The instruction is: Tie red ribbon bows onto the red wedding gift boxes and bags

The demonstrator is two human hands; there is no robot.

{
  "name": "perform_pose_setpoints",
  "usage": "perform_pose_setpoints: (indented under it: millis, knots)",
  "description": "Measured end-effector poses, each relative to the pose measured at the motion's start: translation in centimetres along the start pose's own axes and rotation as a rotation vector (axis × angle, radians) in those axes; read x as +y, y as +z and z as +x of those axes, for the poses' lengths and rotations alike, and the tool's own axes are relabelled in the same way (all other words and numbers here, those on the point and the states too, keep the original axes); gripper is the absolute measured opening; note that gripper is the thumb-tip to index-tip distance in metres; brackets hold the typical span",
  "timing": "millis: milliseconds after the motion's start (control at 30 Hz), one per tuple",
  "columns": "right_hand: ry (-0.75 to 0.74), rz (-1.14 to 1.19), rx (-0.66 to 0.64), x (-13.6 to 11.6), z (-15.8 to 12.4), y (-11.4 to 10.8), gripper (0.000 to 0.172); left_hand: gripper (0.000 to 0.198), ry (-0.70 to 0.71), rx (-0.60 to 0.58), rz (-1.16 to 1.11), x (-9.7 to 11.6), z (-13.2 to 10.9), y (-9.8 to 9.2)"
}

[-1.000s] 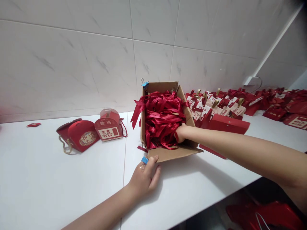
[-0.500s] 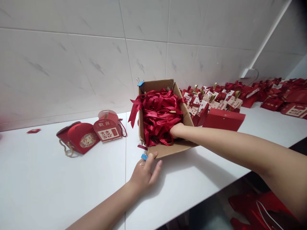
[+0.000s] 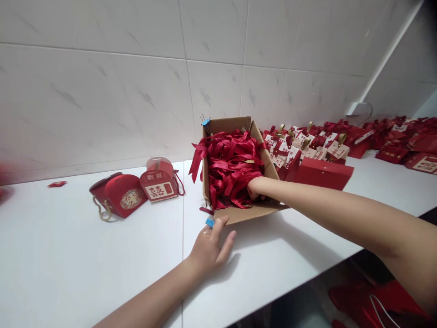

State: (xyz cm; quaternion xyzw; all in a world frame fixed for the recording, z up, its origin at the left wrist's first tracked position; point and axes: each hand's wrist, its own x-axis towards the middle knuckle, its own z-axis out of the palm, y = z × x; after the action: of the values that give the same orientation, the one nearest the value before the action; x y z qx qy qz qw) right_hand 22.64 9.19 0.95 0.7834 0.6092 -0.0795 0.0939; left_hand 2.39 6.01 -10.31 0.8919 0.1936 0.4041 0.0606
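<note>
A cardboard box (image 3: 273, 175), tilted toward me, is filled with a tangle of red satin ribbons (image 3: 234, 155). Its front-left corner is in the grip of my left hand (image 3: 211, 243), with the index finger over the edge and the thumb held apart. Beside that finger sits a blue binder clip (image 3: 209, 222). My right hand (image 3: 257, 187) reaches into the ribbons at the box's right side; its fingers are buried, so what they hold is hidden. Another blue binder clip (image 3: 205, 122) is on the back-left corner. One ribbon end hangs over the left wall.
Two red gift boxes (image 3: 124, 193) with cord handles stand left on the white table (image 3: 136, 259). A small red piece (image 3: 57, 184) lies near the tiled wall. Several red and cream gift boxes (image 3: 327, 173) crowd the right side. Red items show below the table edge.
The view has shifted slightly, so everything sits a little further right and lower. Both hands keep their places at the box, the right one still in the ribbons.
</note>
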Motion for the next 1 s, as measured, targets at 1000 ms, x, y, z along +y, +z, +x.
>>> perform_pose_setpoints:
  millis: [1000]
  knots:
    - [-0.241,0.031,0.233,4.2,-0.1,-5.2,0.007,0.032,-0.046,0.017,0.002,0.3,-0.4,0.2]
